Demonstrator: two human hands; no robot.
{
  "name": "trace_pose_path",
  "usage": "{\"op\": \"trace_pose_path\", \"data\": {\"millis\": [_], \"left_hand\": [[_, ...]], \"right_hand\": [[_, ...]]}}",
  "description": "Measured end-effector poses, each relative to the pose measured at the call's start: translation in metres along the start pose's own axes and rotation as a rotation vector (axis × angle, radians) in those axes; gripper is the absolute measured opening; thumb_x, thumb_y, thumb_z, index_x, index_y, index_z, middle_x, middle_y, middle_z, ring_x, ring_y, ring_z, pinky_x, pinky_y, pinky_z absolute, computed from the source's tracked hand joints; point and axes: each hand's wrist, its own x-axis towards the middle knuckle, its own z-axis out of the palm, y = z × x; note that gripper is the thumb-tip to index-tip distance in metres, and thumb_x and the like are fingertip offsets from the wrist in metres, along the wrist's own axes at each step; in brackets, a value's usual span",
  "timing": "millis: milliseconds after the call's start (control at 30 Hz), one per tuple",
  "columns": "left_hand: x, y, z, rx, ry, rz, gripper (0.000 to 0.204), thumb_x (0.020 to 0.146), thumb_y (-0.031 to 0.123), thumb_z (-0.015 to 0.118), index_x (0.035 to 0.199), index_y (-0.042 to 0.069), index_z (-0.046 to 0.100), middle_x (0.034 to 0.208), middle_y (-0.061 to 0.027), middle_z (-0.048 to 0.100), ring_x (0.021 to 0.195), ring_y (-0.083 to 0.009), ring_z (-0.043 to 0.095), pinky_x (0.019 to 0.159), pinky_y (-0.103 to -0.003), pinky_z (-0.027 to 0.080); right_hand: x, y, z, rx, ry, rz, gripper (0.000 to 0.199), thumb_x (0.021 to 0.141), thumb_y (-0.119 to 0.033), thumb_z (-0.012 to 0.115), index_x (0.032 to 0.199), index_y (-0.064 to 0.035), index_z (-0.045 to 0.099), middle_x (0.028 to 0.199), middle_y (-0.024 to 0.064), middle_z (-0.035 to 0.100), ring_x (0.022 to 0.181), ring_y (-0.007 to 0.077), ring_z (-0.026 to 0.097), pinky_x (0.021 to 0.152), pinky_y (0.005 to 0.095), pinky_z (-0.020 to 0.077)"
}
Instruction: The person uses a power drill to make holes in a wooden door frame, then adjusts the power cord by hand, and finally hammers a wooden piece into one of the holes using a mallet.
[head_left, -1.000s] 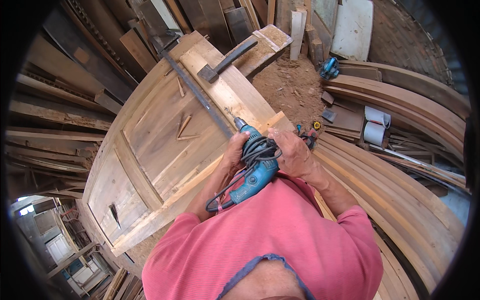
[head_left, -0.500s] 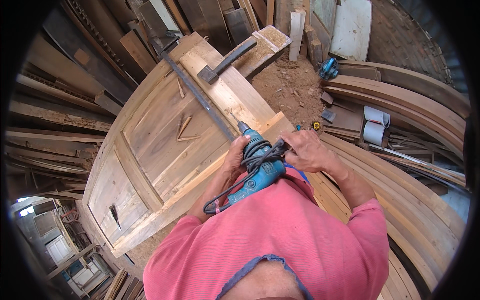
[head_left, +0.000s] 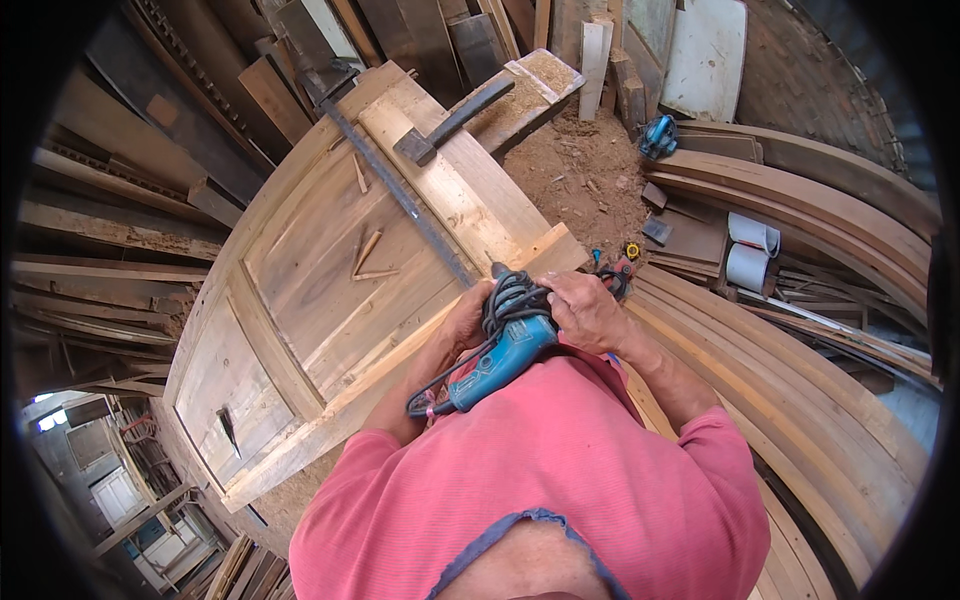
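A teal power drill point(head_left: 505, 360) lies close against my pink shirt, its chuck pointing toward the wooden door. Its black cord point(head_left: 512, 298) is wound around the body in several loops. My left hand point(head_left: 467, 318) is closed around the drill's left side; some of its fingers are hidden beneath. On the right, my right hand point(head_left: 590, 315) has its fingers bent at the cord loops, pinching them. Beyond the drill lies the panelled wooden door point(head_left: 340, 270) with a curved edge.
A hammer point(head_left: 452, 124) and a long metal bar clamp point(head_left: 400, 190) rest on the door, with wood slivers point(head_left: 367, 255). Curved boards point(head_left: 780, 390) are stacked to the right. A red tool point(head_left: 622, 277), a yellow tape measure point(head_left: 632, 250) and a blue power tool point(head_left: 658, 137) lie beyond.
My right hand has shifted left over the cord loops. The drill has tilted, so its bit and much of its front are now hidden. A red tool has come into view beside my right hand.
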Motion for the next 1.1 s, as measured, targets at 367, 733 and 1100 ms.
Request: {"op": "trace_pose_path", "data": {"millis": [367, 733, 1100], "left_hand": [[-0.009, -0.006, 0.04, 0.521, 0.041, 0.226, 0.05, 0.107, 0.049, 0.049, 0.13, 0.004, 0.053, 0.117, -0.0072, 0.062, 0.107, -0.0154, 0.059, 0.098, -0.032, 0.049], [0.002, -0.003, 0.002, 0.647, -0.084, 0.299, 0.043, 0.111, 0.042, 0.039, 0.126, 0.006, 0.057, 0.117, -0.0055, 0.061, 0.11, -0.0152, 0.058, 0.102, -0.031, 0.045], [0.017, 0.011, -0.053, 0.917, -0.066, 0.324, 0.059, 0.111, 0.053, 0.032, 0.14, 0.005, 0.047, 0.129, -0.0083, 0.055, 0.12, -0.0192, 0.052, 0.109, -0.034, 0.039]], "right_hand": [[0.005, 0.007, -0.006, 0.832, 0.043, 0.405, 0.027, 0.1, -0.011, 0.055, 0.113, 0.0074, 0.068, 0.097, 0.0105, 0.069, 0.091, 0.0139, 0.065, 0.085, 0.0257, 0.0502], [0.006, 0.014, 0.006, 0.013, -0.112, 0.155, 0.033, 0.088, -0.004, 0.052, 0.116, 0.0083, 0.063, 0.106, 0.0291, 0.068, 0.102, 0.0454, 0.066, 0.094, 0.0496, 0.0513], [0.044, 0.03, 0.03, 0.032, -0.152, 0.221, 0.033, 0.087, -0.006, 0.051, 0.114, 0.004, 0.067, 0.104, 0.0273, 0.07, 0.099, 0.043, 0.068, 0.092, 0.0467, 0.0526]]}}
